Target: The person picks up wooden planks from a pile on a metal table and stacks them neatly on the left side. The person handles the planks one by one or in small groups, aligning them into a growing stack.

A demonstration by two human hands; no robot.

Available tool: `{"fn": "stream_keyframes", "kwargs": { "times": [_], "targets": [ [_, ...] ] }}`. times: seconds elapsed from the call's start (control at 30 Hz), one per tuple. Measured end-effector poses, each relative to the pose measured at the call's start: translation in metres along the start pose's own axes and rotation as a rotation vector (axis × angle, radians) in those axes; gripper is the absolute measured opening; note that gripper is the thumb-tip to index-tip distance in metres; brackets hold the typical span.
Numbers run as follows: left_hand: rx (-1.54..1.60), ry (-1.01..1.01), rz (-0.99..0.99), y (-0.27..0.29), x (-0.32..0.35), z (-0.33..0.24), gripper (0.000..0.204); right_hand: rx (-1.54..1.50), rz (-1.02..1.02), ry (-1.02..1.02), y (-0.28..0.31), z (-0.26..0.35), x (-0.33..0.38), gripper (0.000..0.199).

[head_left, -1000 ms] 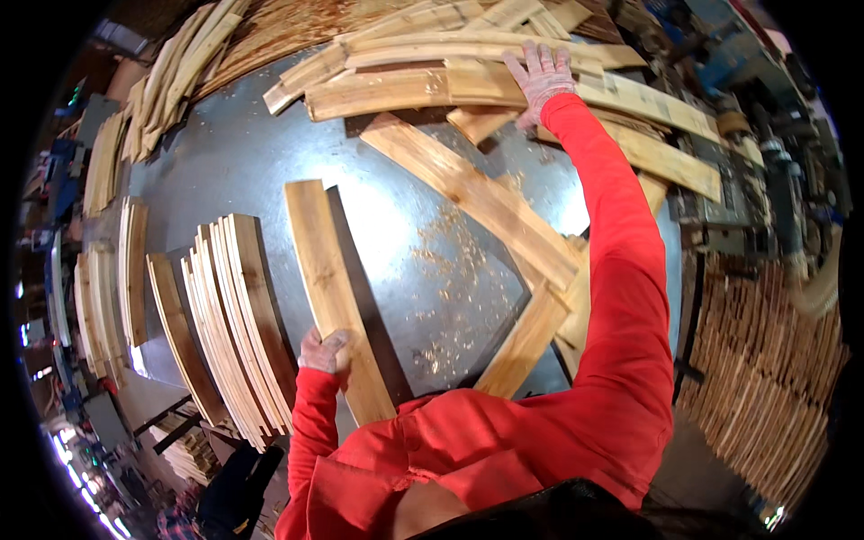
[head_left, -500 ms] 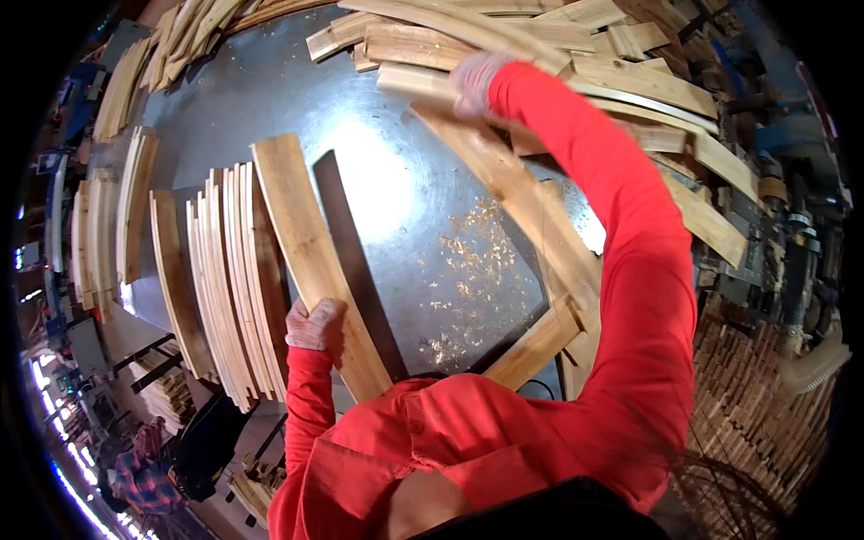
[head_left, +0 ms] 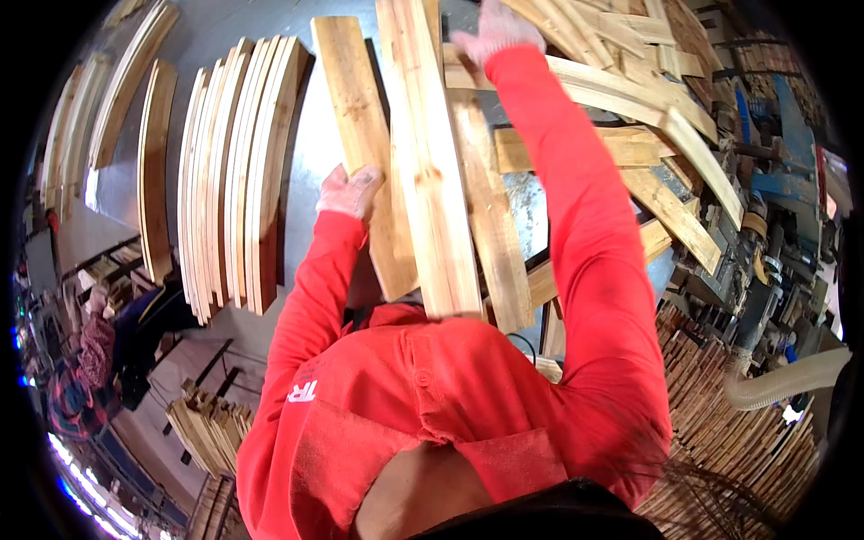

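Observation:
My left hand (head_left: 351, 191), in a pale glove, grips the left edge of a wooden board (head_left: 353, 99) that slants over the metal table toward my chest. Just right of it lies a lighter board (head_left: 430, 171), its near end close to my shirt. My right hand (head_left: 500, 32), also gloved, reaches far forward with its fingers spread, beside the far part of the lighter board and near the loose pile. Beneath that hand a browner board (head_left: 490, 207) runs toward me.
Several boards stand on edge in a row (head_left: 238, 171) at the left of the table (head_left: 202, 31). A jumbled board pile (head_left: 621, 90) covers the far right. Stacked wood strips (head_left: 720, 423) and a ribbed hose (head_left: 787, 378) are at the right. Another person (head_left: 90, 360) is at far left.
The lighter board now lies between my arms, beside the held board. My right hand is farther forward and no longer on the pile's near board. The view has shifted.

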State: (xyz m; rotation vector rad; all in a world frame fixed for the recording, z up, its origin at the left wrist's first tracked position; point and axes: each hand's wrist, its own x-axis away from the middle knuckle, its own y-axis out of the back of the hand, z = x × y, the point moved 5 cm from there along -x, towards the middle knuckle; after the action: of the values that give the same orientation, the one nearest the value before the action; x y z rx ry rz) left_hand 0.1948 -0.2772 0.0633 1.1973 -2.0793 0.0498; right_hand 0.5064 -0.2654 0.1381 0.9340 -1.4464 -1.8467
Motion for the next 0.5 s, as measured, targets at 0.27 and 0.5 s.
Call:
{"fn": "stream_keyframes", "kwargs": {
  "times": [0.27, 0.5],
  "targets": [
    [-0.312, -0.070, -0.105, 0.011, -0.043, 0.068, 0.048, -0.070, 0.486, -0.059, -0.092, 0.108, 0.242, 0.109],
    [-0.118, -0.071, -0.129, 0.050, -0.066, 0.078, 0.057, -0.241, 0.517, -0.105, -0.111, 0.096, 0.248, 0.097]
  ]
}}
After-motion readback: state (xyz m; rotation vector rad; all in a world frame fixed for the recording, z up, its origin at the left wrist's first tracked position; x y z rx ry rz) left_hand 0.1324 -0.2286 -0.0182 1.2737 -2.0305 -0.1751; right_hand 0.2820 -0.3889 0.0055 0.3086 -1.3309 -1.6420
